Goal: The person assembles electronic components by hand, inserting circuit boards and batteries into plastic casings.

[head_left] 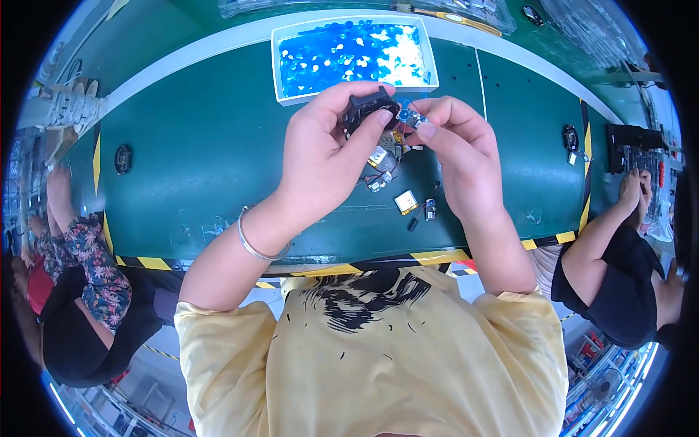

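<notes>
My left hand (pixel 324 146) is closed around a black plastic housing (pixel 368 109), thumb pressed on its near side. Right beside it, my right hand (pixel 462 142) pinches a small blue circuit board (pixel 413 116) between thumb and fingers. Thin wires run near the board, close to the housing. Under the hands lie several small wired parts, among them a silver battery cell (pixel 377 156) and a small module (pixel 379 182). Nearer to me are another silver battery cell (pixel 405 202) and a small dark component (pixel 430 210). Fine detail inside the housing is hidden by my fingers.
Beyond my hands stands a white tray (pixel 280 87) of small blue and white pieces. A black part (pixel 124 159) lies at the left, another (pixel 571 137) at the right. Behind the tray is a yellow-handled brush (pixel 466 22). Co-workers sit on both sides of the green table (pixel 204 160).
</notes>
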Action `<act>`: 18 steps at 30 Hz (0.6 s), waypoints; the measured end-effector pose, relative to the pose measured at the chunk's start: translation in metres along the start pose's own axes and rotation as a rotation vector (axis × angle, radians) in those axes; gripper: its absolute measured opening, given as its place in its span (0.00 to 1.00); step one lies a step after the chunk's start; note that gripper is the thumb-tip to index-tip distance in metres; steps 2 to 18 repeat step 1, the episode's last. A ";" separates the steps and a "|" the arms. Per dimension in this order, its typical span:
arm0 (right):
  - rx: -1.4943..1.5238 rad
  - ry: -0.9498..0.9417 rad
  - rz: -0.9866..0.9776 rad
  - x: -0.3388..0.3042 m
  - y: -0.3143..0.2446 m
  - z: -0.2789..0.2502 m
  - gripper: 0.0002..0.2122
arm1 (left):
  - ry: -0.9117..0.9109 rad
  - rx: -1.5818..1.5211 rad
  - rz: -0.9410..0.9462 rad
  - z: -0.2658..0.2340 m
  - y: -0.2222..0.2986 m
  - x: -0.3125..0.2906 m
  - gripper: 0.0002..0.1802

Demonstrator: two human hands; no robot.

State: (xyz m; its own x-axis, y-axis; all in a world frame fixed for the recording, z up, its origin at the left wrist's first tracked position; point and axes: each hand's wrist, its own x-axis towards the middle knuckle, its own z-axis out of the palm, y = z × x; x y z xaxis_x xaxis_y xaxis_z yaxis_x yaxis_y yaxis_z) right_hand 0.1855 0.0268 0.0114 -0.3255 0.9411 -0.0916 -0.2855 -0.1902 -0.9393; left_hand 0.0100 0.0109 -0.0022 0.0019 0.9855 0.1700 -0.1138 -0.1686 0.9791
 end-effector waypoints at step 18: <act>0.015 -0.010 0.025 0.001 0.002 -0.002 0.02 | -0.005 0.001 0.004 0.000 0.000 0.001 0.14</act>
